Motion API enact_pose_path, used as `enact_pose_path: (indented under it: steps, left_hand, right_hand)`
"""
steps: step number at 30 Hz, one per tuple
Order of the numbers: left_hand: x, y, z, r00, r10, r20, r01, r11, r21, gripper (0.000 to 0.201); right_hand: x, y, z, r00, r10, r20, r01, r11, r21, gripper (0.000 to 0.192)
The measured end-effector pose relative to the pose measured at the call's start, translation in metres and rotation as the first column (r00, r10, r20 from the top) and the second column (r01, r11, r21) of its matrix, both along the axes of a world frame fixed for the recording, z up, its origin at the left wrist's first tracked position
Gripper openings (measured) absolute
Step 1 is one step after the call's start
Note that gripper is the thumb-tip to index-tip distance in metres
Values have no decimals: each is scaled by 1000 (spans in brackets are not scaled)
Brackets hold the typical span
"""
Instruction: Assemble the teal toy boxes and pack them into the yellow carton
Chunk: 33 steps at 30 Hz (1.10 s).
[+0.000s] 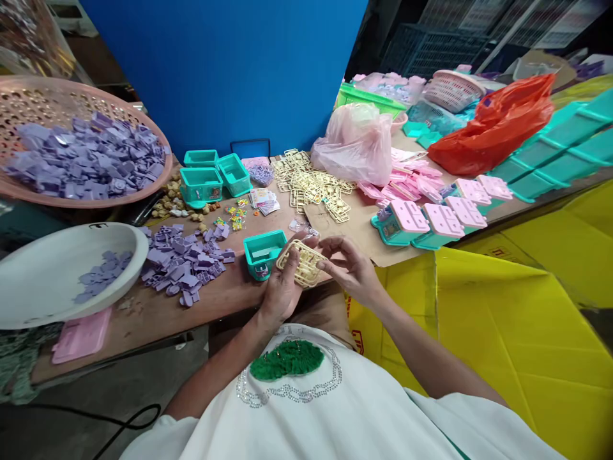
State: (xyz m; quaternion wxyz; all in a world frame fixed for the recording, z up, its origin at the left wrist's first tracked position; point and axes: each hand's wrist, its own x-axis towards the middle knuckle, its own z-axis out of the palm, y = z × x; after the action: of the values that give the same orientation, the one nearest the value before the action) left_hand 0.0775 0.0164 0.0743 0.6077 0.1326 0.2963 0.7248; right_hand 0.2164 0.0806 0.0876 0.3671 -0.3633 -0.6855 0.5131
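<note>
Between my two hands is a cream plastic sprue frame (306, 263) with small moulded parts in it. My left hand (283, 284) grips its left side, thumb across the front. Fingers of my right hand (352, 267) pinch its right edge. Just left of the frame, an open teal box (262, 252) stands at the table's front edge with a small piece inside. Beyond my hands lies a heap of cream sprue frames (311, 179). A small clear packet (302, 227) rests behind my left hand.
Left are purple parts (184, 262), a white bowl (29, 275) and a pink basket (163, 160). Teal boxes (201, 185) stand behind. Right are pink-topped teal boxes (402, 223), a pink bag (354, 144), a red bag (498, 121) and yellow cartons (507, 319). A blue panel (220, 70) rises behind.
</note>
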Motion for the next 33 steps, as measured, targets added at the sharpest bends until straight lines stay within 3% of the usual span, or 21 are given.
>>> enact_pose_path:
  steps: [3, 6, 8, 10, 12, 15, 17, 20, 23, 27, 30, 33]
  left_hand:
    - [-8, -3, 7, 993, 10, -116, -4, 999, 47, 48]
    - [-34, -5, 14, 950, 84, -301, -42, 989, 145, 57]
    - [-61, -7, 14, 876, 228, -426, -165, 970, 180, 53]
    - [-90, -8, 10, 754, 359, -549, -317, 932, 175, 41]
    - [-113, -9, 0, 655, 379, -654, -381, 913, 146, 34]
    - [-132, -12, -15, 588, 287, -756, -330, 939, 100, 30]
    - [-136, -12, -21, 544, 199, -815, -258, 964, 63, 32]
    - [-139, -5, -19, 385, 59, -921, -135, 991, 7, 39]
    - [-145, 7, -7, 114, -88, -990, -49, 994, -94, 46]
    - [-148, 24, 12, -253, -288, -923, 18, 953, -303, 51]
    - [-145, 31, 20, -379, -366, -850, -18, 921, -389, 46]
    - [-144, 34, 24, -413, -405, -816, -49, 905, -423, 36]
  right_hand:
    - [-7, 7, 8, 976, 210, 48, -213, 975, 56, 43]
    - [-18, 21, 13, 982, 180, 59, -188, 964, 186, 41]
    - [-28, 34, 14, 991, 117, 69, -132, 952, 277, 40]
    - [-40, 48, 11, 990, 112, 90, -137, 922, 362, 40]
    - [-53, 59, 4, 975, 181, 126, -218, 868, 446, 40]
    - [-70, 70, -9, 933, 289, 217, -361, 773, 522, 36]
    - [-75, 74, -16, 921, 292, 257, -387, 755, 529, 34]
    - [-74, 80, -23, 950, 215, 228, -307, 786, 537, 30]
    - [-70, 83, -26, 968, 191, 164, -250, 809, 532, 25]
    - [-69, 83, -28, 971, 222, 92, -238, 834, 498, 19]
    - [-68, 83, -30, 973, 225, 43, -219, 860, 461, 20]
    - [-68, 83, -33, 977, 211, 20, -200, 885, 420, 28]
